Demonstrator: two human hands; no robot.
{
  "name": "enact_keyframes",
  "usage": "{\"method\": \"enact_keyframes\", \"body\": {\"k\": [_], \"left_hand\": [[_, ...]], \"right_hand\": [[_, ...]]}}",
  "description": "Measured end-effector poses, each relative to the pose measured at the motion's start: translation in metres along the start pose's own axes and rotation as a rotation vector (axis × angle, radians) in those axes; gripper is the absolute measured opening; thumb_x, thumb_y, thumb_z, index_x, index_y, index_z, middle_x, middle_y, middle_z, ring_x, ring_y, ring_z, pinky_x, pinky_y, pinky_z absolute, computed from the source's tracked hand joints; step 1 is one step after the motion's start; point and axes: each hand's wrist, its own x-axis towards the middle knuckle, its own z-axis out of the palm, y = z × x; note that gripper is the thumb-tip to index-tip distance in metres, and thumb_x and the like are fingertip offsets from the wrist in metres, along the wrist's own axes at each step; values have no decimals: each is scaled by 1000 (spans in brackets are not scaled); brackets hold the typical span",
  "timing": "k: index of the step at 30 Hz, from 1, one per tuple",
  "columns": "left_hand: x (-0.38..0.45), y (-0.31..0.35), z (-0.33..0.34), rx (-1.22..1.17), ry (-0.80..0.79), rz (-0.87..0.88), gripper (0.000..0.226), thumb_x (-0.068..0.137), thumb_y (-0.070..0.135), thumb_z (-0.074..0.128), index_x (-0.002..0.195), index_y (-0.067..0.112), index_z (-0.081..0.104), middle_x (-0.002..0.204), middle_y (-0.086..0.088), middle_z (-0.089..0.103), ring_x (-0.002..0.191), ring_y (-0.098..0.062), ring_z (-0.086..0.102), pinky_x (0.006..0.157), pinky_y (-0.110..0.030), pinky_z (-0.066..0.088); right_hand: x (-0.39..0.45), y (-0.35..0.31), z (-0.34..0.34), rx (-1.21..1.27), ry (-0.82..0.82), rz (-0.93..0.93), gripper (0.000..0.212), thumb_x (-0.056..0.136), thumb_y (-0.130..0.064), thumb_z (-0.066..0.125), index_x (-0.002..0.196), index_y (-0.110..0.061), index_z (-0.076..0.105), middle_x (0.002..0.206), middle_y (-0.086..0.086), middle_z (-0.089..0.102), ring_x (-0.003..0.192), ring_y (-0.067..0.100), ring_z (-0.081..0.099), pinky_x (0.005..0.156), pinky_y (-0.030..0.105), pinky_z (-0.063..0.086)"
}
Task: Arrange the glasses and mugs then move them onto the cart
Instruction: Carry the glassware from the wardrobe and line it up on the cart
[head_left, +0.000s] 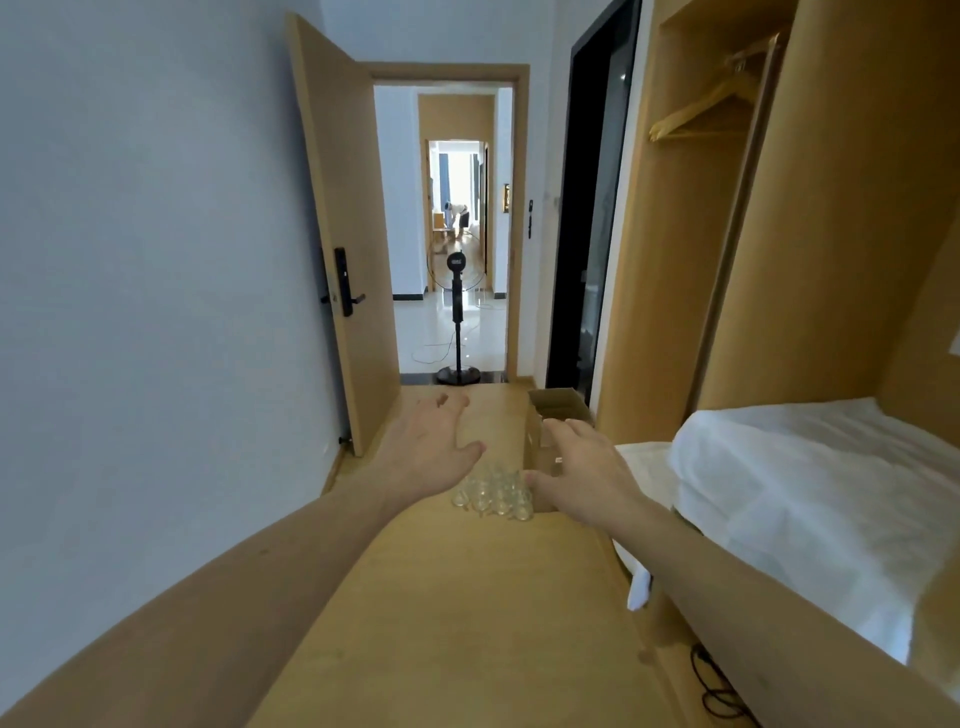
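Observation:
Several clear glasses (491, 493) stand in a tight cluster on the wooden floor (467, 597) in front of me. My left hand (431, 447) reaches out above and to the left of them, fingers spread and holding nothing. My right hand (582, 470) is stretched out on their right, thumb near the cluster and fingers over an open cardboard box (550, 415). No mugs or cart are visible.
A bed with white bedding (805, 483) fills the right side. A wardrobe with hangers (696, 208) stands beyond it. The wooden door (343, 234) is swung open onto a hallway where a standing fan (457, 317) blocks the middle. A black cable (711, 686) lies on the floor.

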Motion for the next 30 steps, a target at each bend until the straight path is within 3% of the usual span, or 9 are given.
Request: {"method": "enact_keyframes", "body": {"k": [11, 21, 30], "left_hand": [[124, -56, 60, 47, -50, -72, 68, 96, 52, 56, 153, 22, 36, 157, -6, 36, 145, -28, 29, 116, -46, 34], [273, -77, 109, 83, -90, -111, 69, 96, 54, 55, 154, 23, 35, 156, -5, 37, 144, -28, 31, 115, -48, 36], [335, -114, 162, 7, -151, -163, 69, 95, 52, 58, 153, 22, 36, 156, -4, 38, 143, -25, 33, 115, -43, 35]], "right_hand": [[146, 26, 53, 45, -14, -39, 78, 91, -50, 66, 155, -24, 31, 159, 0, 33, 144, 26, 33, 116, 47, 35], [298, 86, 72, 91, -41, -6, 79, 90, -51, 67, 155, -22, 31, 158, 1, 35, 143, 26, 35, 114, 46, 38], [371, 112, 129, 107, -183, 58, 79, 91, -51, 66, 155, -21, 31, 156, 3, 38, 143, 27, 35, 113, 47, 39]]}}
